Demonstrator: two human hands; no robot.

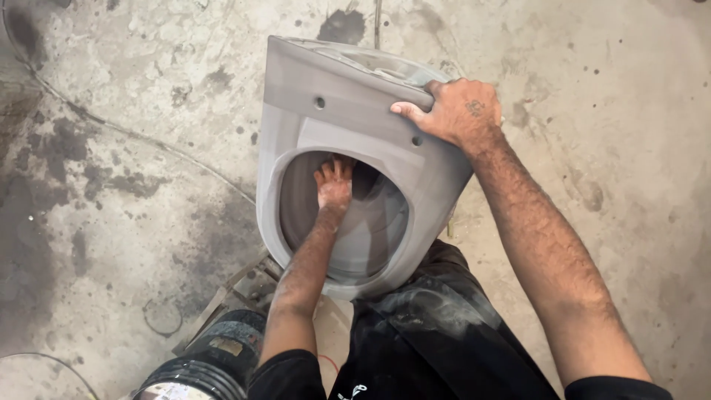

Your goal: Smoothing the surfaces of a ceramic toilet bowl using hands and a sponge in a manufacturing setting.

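Note:
A grey unfired ceramic toilet bowl (pixel 348 111) stands tilted on the stained concrete floor in front of my legs. My left hand (pixel 333 181) reaches down inside the bowl's oval opening, fingers spread flat against the inner wall; whether it holds anything is hidden. My right hand (pixel 455 111) grips the bowl's upper rear edge, fingers curled over the flat deck near a small mounting hole (pixel 417 140). Another hole (pixel 319 102) shows on the left of the deck.
A black bucket (pixel 200 363) with a wet rim stands at the lower left beside a small metal stand (pixel 237 289) under the bowl. A thin cable (pixel 133 133) runs across the floor on the left. My dark dusty trousers (pixel 437 333) fill the bottom centre.

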